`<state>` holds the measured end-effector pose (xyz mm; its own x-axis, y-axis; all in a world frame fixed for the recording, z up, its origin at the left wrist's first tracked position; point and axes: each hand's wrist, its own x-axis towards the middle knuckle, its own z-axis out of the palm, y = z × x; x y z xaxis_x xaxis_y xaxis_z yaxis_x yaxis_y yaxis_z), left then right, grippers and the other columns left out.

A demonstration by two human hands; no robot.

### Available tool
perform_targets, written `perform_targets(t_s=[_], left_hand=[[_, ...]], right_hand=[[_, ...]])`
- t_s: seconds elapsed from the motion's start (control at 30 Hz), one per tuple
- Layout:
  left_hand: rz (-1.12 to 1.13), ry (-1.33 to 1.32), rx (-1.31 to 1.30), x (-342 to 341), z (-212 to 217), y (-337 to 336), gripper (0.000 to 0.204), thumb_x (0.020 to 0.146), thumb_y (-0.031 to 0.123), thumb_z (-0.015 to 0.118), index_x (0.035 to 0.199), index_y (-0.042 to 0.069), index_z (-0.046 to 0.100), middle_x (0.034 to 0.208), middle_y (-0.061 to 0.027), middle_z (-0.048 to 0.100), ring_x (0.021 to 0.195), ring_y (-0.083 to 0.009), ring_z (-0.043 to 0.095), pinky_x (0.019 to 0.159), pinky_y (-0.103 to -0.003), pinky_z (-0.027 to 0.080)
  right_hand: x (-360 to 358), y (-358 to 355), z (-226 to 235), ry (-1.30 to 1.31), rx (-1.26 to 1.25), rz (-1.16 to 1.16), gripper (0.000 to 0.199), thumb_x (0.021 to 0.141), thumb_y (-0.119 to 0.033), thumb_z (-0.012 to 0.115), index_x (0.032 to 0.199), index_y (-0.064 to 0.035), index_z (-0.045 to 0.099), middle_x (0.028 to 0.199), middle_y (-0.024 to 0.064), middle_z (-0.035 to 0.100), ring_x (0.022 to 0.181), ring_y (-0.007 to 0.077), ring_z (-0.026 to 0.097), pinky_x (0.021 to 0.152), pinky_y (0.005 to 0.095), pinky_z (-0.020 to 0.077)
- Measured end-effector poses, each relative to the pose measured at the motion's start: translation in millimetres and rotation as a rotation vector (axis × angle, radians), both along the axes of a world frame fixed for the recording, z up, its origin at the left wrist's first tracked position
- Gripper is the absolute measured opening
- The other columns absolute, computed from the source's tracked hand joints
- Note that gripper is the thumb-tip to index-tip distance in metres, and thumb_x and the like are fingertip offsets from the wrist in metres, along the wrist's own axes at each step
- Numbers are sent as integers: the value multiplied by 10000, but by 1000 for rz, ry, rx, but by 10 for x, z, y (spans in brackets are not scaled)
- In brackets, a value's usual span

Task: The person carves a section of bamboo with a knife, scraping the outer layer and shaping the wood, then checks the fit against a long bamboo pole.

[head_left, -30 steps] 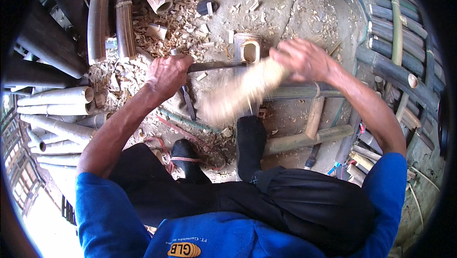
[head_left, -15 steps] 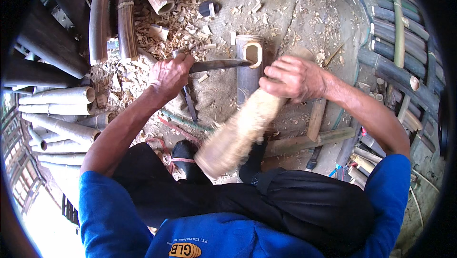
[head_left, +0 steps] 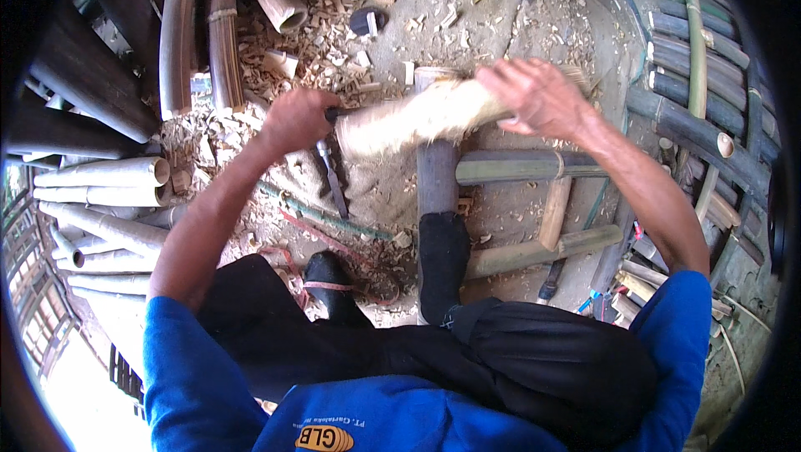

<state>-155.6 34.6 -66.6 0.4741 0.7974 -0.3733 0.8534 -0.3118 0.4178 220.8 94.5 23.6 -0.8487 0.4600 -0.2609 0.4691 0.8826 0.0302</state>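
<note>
My left hand [head_left: 298,121] is closed around a chisel, whose dark end [head_left: 333,114] shows past my fingers. Its blade is hidden behind a thick pale wooden mallet [head_left: 425,122], blurred by motion. My right hand [head_left: 538,100] grips the mallet near its right end, and the mallet lies crosswise over the upright bamboo pole [head_left: 438,181]. That pole's cut hole is covered from sight. Below my left hand, a second chisel [head_left: 334,183] lies on the ground cloth.
My dark-clad foot [head_left: 443,256] rests on the pole. Bamboo crosspieces [head_left: 534,166] join it on the right. Wood chips [head_left: 321,51] litter the ground. Cut bamboo tubes [head_left: 104,171] are piled at left; more poles [head_left: 701,60] line the right. A pink strap [head_left: 329,239] lies near my other foot.
The mallet has swung up and forward from a slanting position near my legs to nearly level across the pole. My right hand has moved a little forward and right; the hole is now covered.
</note>
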Motion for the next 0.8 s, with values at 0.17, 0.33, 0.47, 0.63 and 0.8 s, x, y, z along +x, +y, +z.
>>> perform_targets(t_s=[0.17,0.33,0.47,0.63,0.8], left_hand=[[-35,-556,-226,-253,-107,434,403,937,467,664,959,78,768,695,-44,667,569,-132,609,506,-297,516],[-84,-138,-165,48,172,534,492,962,533,591,913,78,771,545,-7,569,426,-103,458,414,-300,407],[-79,-189,-99,-80,-103,473,518,956,557,571,930,76,762,545,5,531,415,-107,382,419,-303,390],[-45,-103,-183,-79,-80,451,482,987,519,544,898,88,741,547,-1,493,436,-92,404,380,-285,362],[-364,-40,-65,121,186,232,524,999,539,515,866,85,740,563,-15,549,428,-104,442,356,-301,373]], right_hand=[[14,7,514,504,-371,-654,577,807,-223,795,1259,-3,512,1115,146,680,1020,266,680,894,385,569],[16,-128,550,805,-612,-960,713,821,-273,761,1369,36,427,1122,122,644,1002,208,653,896,340,547],[-188,-527,391,741,-682,-1146,749,815,-362,773,1346,25,413,1242,203,586,1111,284,625,985,412,540],[-271,-340,537,53,-820,-949,1072,776,-401,787,1488,146,202,1470,366,365,1352,415,442,1135,463,397],[166,-378,383,580,-635,-1012,842,792,-286,801,1438,54,381,1229,221,603,1111,286,627,970,377,519]])
